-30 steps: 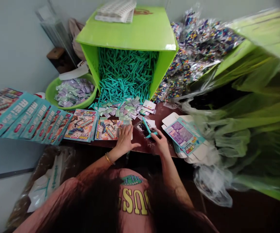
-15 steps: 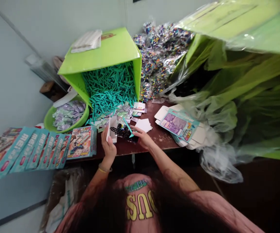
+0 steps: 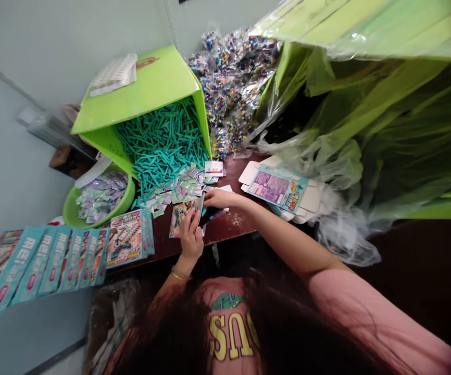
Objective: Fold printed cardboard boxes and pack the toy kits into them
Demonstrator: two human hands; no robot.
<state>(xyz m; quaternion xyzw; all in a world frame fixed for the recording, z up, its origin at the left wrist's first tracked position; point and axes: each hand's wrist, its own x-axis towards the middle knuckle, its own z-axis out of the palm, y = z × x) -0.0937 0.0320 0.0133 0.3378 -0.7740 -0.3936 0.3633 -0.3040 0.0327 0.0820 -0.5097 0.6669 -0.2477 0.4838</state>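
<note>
I am at a dark red counter (image 3: 238,225), a small printed box (image 3: 177,217) tilted near its front edge, picture side towards me. My left hand (image 3: 192,239) is closed on it, fingers laid over the front, which seems to steady it at this slant. My right hand (image 3: 218,199) is at the box's right-hand end; its fingertips are partly hidden, so I cannot tell whether they pinch anything. Just beyond lie loose green and lilac sachets (image 3: 188,183), and behind them a bright green bin (image 3: 153,83) tipped on its side, its mouth facing me, probably so the teal sticks (image 3: 166,151) stay within reach. Flattened cartons (image 3: 278,187) are piled to my right, while printed boxes (image 3: 55,260) stand in a leaning row to my left, perhaps propping one another and leaving the middle for my hands.
</note>
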